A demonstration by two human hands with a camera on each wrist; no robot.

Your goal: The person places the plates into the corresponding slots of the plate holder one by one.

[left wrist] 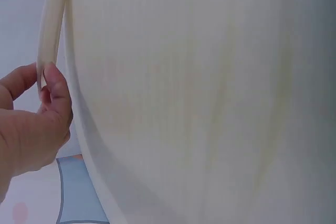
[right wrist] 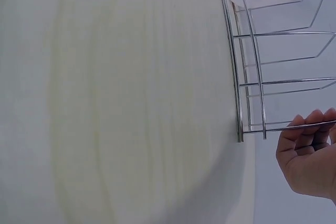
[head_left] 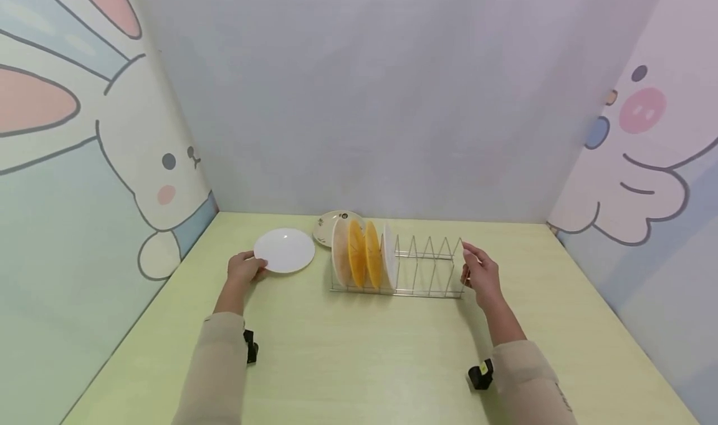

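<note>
At the left, my left hand [head_left: 245, 267] pinches the near-left rim of a plain white plate [head_left: 285, 249]. The left wrist view shows the same plate [left wrist: 51, 30] edge-on, thumb on one side and fingers on the other. My right hand [head_left: 482, 272] holds the right end of a metal wire dish rack [head_left: 429, 295], its fingers curled at the end wire in the right wrist view. Upright in the rack's left half stand a whitish plate [head_left: 339, 257], two yellow plates [head_left: 356, 253] and another white plate [head_left: 389, 257]. The right slots hold no plates.
A cream plate with a dark printed pattern [head_left: 328, 225] lies behind the rack's left end, partly hidden. The pale wood-grain table [head_left: 359, 356] meets a grey back wall [head_left: 359, 101]. Side walls carry cartoon animals, a rabbit [head_left: 151, 163] at left.
</note>
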